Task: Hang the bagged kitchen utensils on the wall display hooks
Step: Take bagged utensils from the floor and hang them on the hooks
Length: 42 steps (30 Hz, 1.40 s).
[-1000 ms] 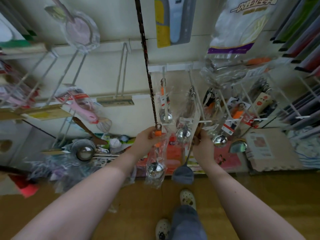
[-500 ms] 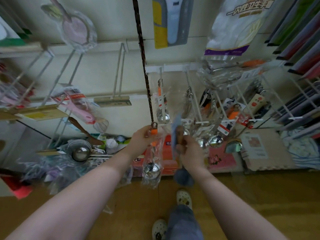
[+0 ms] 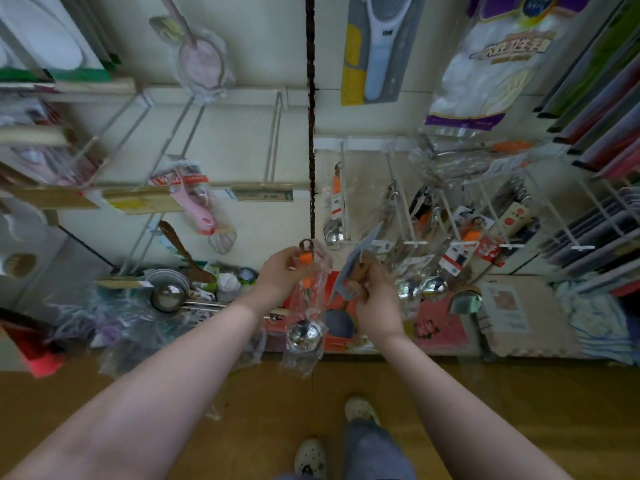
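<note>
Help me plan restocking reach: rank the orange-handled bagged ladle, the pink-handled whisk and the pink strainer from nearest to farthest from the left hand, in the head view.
1. The orange-handled bagged ladle: held in the left hand, hanging below it.
2. The pink-handled whisk: hanging up and to the left.
3. The pink strainer: highest, far upper left.

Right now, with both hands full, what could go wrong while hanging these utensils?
The left hand grips only the top of the bagged ladle; its steel bowl hangs low, so the bag might slip. The right hand holds a wooden-handled utensil close to the crowded hooks, which could perhaps knock hanging ladles loose.
</note>
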Motion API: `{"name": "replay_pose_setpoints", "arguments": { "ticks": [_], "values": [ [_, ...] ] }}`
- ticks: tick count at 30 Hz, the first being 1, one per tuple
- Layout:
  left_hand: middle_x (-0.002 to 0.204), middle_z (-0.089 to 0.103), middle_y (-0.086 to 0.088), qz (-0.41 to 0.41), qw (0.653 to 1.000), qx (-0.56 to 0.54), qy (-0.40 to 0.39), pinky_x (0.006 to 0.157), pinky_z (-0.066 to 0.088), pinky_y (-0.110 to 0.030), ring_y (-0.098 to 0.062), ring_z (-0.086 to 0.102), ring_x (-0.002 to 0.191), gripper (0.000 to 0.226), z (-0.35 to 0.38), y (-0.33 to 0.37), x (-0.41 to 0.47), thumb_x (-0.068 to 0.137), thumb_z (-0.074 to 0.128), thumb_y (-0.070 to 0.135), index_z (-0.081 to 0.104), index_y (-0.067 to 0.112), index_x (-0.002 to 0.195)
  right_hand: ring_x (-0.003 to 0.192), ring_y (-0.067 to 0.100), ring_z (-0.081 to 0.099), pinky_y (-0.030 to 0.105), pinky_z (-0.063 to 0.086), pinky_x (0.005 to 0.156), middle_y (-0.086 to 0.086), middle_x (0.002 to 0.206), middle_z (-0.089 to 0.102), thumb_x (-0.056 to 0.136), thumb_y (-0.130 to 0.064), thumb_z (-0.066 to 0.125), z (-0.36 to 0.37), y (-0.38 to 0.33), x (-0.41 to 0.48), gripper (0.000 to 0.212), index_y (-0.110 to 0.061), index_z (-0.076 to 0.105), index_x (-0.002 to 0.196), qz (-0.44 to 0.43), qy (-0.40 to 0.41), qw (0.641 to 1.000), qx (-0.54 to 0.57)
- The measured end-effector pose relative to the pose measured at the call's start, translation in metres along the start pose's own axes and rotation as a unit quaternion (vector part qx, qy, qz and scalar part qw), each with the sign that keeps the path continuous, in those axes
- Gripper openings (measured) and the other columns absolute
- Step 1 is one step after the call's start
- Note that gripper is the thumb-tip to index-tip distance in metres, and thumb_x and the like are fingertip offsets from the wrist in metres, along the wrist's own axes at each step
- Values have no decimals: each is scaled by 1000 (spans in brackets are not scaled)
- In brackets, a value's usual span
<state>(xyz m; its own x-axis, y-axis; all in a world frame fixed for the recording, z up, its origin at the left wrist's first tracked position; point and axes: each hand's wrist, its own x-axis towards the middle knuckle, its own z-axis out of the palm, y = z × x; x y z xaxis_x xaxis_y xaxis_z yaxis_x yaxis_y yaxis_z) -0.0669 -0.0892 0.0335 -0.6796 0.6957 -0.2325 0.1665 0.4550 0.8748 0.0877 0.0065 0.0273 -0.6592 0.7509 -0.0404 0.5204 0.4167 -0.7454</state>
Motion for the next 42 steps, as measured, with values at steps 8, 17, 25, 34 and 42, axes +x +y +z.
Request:
{"name": "replay_pose_setpoints", "arguments": {
  "ticks": [8,17,25,34,42],
  "values": [
    [101,67,-12,-69,987,-114,89,64,50,-16,-20,64,87,45,-30,12,-38,79,76,18,56,8,117,99,9,46,22,39,87,-3,119,43,96,-19,52,-6,-37,-5,21,-18,52,117,-85,-82,988,99],
    [70,60,-2,-71,960,-111,248,62,41,-17,-8,55,64,28,-29,32,-131,92,53,38,64,16,79,88,5,62,19,48,75,-12,95,65,94,-17,55,-2,-70,-21,14,-29,54,99,-152,-252,933,209],
    [66,57,8,-98,880,-177,429,53,40,-6,2,54,58,32,-47,21,-219,100,41,31,57,24,74,89,-6,59,18,49,79,-15,95,63,93,-19,57,26,-118,-80,13,-25,59,104,-268,-361,864,227],
    [90,66,6,-56,841,-246,478,76,50,-14,-4,64,84,21,-90,1,-311,99,44,34,62,28,91,87,9,65,20,54,76,-2,94,67,93,-17,58,68,-184,-152,8,-22,62,98,-255,-464,798,290],
    [115,64,-9,-26,834,-314,452,84,49,-28,-20,60,103,44,-133,-56,-411,91,45,51,58,21,121,91,19,68,26,57,73,6,97,69,92,-19,59,129,-225,-254,7,-19,62,98,-229,-511,776,290]
  ]
}}
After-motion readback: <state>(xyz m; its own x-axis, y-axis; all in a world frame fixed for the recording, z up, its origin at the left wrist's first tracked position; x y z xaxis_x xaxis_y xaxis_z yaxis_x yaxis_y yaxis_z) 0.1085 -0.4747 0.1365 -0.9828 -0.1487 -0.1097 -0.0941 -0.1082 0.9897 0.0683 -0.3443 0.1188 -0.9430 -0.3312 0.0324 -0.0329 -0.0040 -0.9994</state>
